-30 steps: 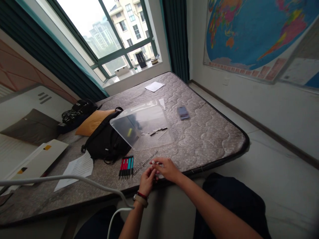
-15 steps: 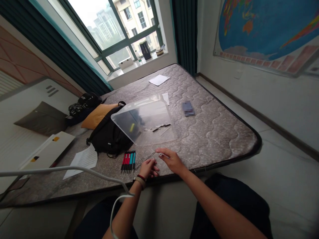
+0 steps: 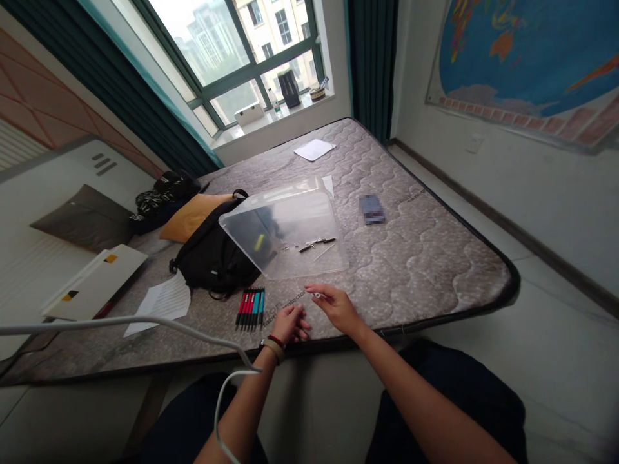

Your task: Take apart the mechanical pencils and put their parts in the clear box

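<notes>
A: ok, what's being gripped in the right hand?

B: A small pale piece, pinched between thumb and fingertips. The fingers are brought nearly together on it, just above the near edge of the mattress. Mostly covered by the fingers, so what it is exactly can't be told.

A: And the left hand?

B: Loosely curled, just beside the right one at that same near edge. Whether anything is tucked under those fingers can't be told, since the palm is hidden.

A: Any containers?

B: A clear plastic box is set around the middle of the mattress, farther from the near edge than the hands. Black pen parts are seen towards its right side, with a thin pale stick near them and a yellow piece over on the left. Whether they're held inside or just lying on it can't really be made out. Its left side is overlapped with a black backpack, and what's in that is hidden.

A: Those pens?

B: Laid side by side in a row near the near edge, left of both hands, red ones grouped on the left, teal on the right. Not being touched.
</notes>
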`<action>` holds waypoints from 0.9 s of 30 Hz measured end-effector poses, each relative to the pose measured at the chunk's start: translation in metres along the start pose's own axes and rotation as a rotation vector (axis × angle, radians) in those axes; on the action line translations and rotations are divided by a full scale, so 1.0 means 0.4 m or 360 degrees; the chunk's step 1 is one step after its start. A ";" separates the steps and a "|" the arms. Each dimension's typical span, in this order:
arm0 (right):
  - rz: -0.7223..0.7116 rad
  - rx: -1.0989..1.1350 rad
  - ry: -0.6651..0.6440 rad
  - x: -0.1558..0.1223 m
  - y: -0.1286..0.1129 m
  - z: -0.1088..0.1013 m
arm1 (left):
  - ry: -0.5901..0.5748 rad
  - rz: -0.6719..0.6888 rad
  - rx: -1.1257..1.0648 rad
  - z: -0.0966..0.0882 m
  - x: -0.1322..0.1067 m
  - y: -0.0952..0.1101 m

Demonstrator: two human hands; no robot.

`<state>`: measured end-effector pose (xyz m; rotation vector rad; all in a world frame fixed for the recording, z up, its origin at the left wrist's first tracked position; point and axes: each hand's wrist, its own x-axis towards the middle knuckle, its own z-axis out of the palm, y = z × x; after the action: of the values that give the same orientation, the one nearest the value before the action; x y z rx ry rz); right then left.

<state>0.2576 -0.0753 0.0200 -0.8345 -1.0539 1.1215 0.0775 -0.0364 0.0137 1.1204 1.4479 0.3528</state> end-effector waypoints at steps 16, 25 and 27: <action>0.0540 0.0568 0.0180 0.011 0.033 0.011 | -0.0368 -0.0018 -0.0209 -0.031 -0.029 0.005; 0.0685 0.0821 0.0232 0.010 0.010 0.016 | -0.0335 -0.0037 -0.0167 -0.022 -0.021 0.001; 0.0664 0.0838 0.0288 0.010 -0.002 0.016 | -0.0298 -0.0057 -0.0120 -0.017 -0.018 0.003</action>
<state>0.2523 -0.0718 0.0237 -0.7233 -0.4015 1.5530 0.0708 -0.0389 0.0206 1.0370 1.2781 0.2675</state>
